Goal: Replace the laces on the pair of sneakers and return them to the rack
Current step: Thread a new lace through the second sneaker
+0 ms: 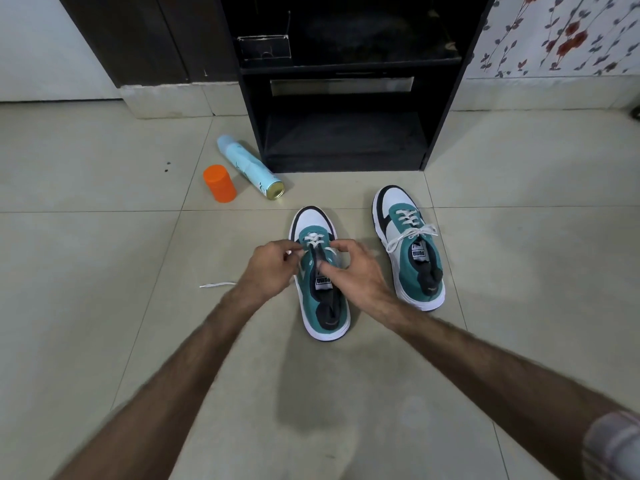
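Two teal, white and black sneakers stand on the tiled floor, toes pointing away from me. The left sneaker (320, 296) is partly laced with a white lace (313, 241); one loose lace end (218, 284) trails on the floor to its left. My left hand (268, 268) pinches the lace at the sneaker's left eyelets. My right hand (353, 268) pinches the lace on its right side, over the tongue. The right sneaker (410, 247) stands apart, fully laced and tied in a bow. The black rack (346, 98) stands behind them with bare shelves.
A light blue spray can (247, 164) lies on its side left of the rack's foot. An orange cap (220, 183) stands beside it. A floral-papered wall (554, 36) is at the right; a dark door frame (138, 39) is at the left.
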